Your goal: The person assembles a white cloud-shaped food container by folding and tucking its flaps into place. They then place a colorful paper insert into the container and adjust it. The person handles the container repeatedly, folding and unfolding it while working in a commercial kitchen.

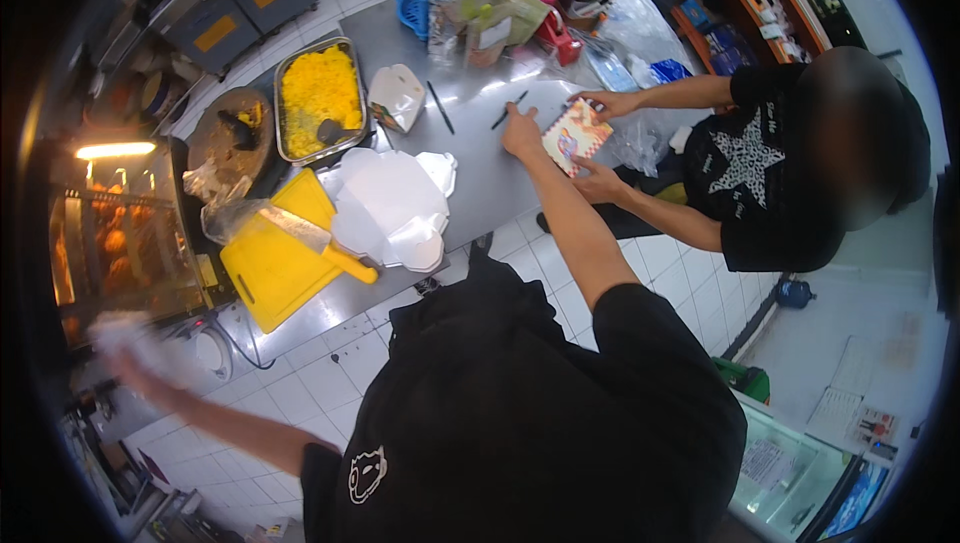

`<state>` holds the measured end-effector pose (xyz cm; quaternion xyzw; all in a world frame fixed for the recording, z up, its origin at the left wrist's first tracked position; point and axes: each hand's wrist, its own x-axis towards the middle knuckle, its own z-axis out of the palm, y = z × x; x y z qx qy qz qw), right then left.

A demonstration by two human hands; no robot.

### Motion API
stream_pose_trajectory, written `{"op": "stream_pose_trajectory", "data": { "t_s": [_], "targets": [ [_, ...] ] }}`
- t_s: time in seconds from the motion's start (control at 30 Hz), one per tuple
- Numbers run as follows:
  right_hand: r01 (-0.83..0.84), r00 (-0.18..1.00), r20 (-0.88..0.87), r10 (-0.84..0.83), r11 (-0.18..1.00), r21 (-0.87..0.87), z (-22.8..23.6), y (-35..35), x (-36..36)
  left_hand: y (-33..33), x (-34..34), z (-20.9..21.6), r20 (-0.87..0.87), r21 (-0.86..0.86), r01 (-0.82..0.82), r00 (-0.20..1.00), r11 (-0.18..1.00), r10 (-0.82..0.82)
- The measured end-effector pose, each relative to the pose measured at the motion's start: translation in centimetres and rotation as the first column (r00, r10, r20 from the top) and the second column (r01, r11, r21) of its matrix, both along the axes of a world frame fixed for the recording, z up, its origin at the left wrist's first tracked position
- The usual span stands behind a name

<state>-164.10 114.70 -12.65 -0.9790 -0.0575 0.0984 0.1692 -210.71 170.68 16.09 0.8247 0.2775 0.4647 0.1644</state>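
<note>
My right hand (522, 133) is closed round a dark pen (509, 111) above the steel table. Just beyond it, a co-worker's two hands hold a small printed food box (577, 137) in red, white and yellow. Far to the left, my left hand (140, 363) is smeared by motion beside the lit glass cabinet (120, 253). A whitish, filmy thing (125, 328) is at its fingers; I cannot make out what it is or whether it is gripped. Another dark pen (440, 108) lies on the table next to a folded white carton (397, 98).
A steel tray of yellow rice (320, 98) with a dark scoop stands at the back left. A knife (318, 243) lies on a yellow cutting board (270, 283), beside opened white cartons (395, 198). Blue and pink baskets and plastic bags crowd the far end. A co-worker (760, 158) stands at right.
</note>
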Motion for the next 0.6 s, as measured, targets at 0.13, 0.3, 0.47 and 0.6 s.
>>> {"op": "stream_pose_trajectory", "data": {
  "t_s": [0.13, 0.3, 0.47, 0.6],
  "targets": [
    [-0.141, 0.986, 0.081, 0.149, 0.985, -0.097, -1.0, 1.2, 1.9, -22.2, 17.0, -10.8, -0.016, -0.783, 0.369, 0.793, 0.501, -0.609],
    [-0.221, 0.939, 0.265, 0.221, 0.975, -0.030, -1.0, 0.1, -1.7, -35.1, 26.4, -14.1, 0.336, -0.908, 0.408, 0.581, -0.092, -0.741],
    [0.167, 0.883, 0.179, -0.435, 0.646, 0.745, 0.7, -5.3, -7.9, -39.1, 30.9, -19.6, 0.322, -0.814, 0.580, 0.410, -0.028, -0.854],
    [0.788, 0.610, -0.731, -0.306, 0.145, 0.598, 1.5, -11.6, -13.9, -42.6, 34.7, -26.6, 0.016, -0.710, 0.688, 0.224, 0.147, -0.974]
  ]
}}
